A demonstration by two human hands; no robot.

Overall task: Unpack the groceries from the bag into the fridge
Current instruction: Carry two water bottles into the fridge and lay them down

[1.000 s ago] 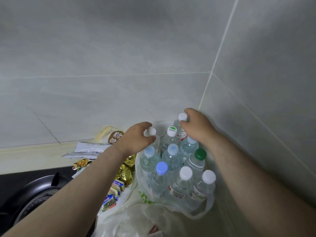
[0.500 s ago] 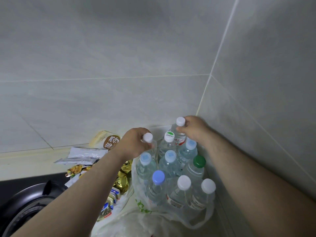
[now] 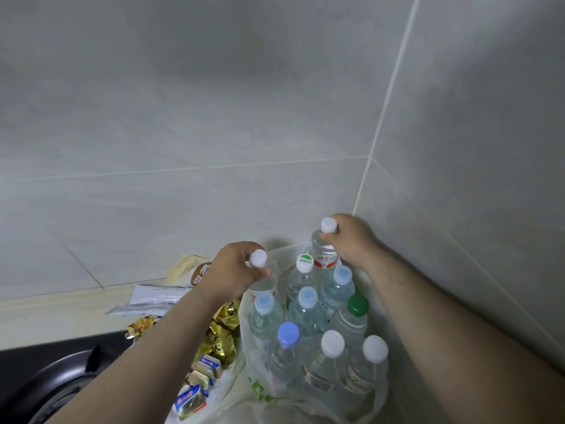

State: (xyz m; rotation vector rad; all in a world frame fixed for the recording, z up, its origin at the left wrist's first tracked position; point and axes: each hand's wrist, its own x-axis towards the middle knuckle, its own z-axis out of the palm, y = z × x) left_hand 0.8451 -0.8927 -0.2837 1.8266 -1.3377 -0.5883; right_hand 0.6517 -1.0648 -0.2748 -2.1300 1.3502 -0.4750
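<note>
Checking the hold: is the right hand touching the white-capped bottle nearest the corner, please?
Touching: the head view shows the right hand curled round the bottle.

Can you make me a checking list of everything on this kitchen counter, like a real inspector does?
Surface: pale counter, with a black pan at the left.
Job's things: plastic bag packed with upright water bottles; fridge not in view.
Clutter: gold packets, butter portions, paper sachets and a carton, left of the bag.
Hands: left hand grips the white-capped bottle; right hand grips the rear bottle.
Cables: nothing seen.
Surroundings: grey tiled wall corner.
</note>
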